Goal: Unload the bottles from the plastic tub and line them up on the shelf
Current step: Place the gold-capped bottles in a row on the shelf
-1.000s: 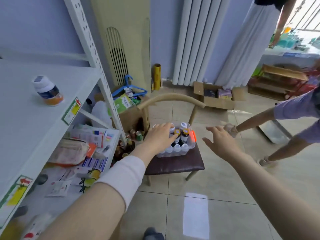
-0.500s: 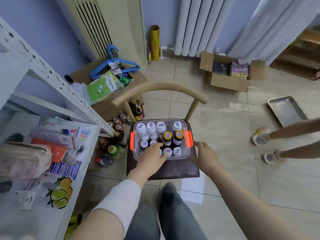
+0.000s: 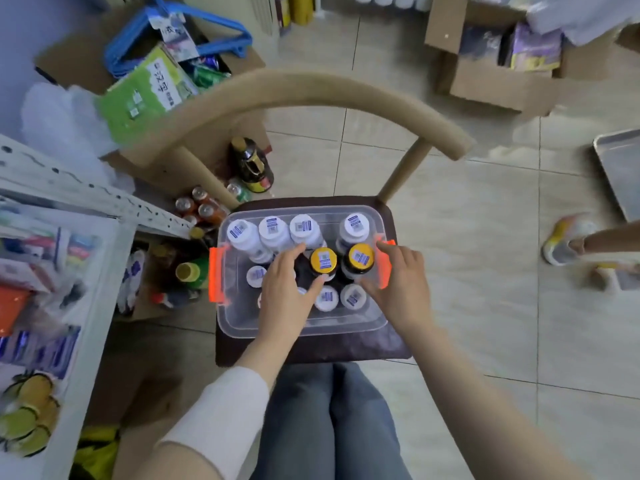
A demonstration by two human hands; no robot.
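Cans [image 3: 199,206] and a dark jug [image 3: 252,166] sit left of the left hand [image 3: 287,289] — a chair [image 3: 311,88] curves beyond it. Tray [image 3: 620,181] and shoe [image 3: 568,237] lie right of the right hand [image 3: 398,282].

Clear tub [image 3: 298,328] with orange latches [image 3: 217,274]; white caps [image 3: 273,229], yellow caps [image 3: 323,260]; dark-brown chair seat [image 3: 391,345]

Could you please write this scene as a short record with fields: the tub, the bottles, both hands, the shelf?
tub: clear plastic, orange latches, on the chair seat
bottles: upright in the tub; white caps, two yellow caps
left hand: spread over the bottles, gripping none
right hand: open, at the tub's right edge
shelf: left of the tub
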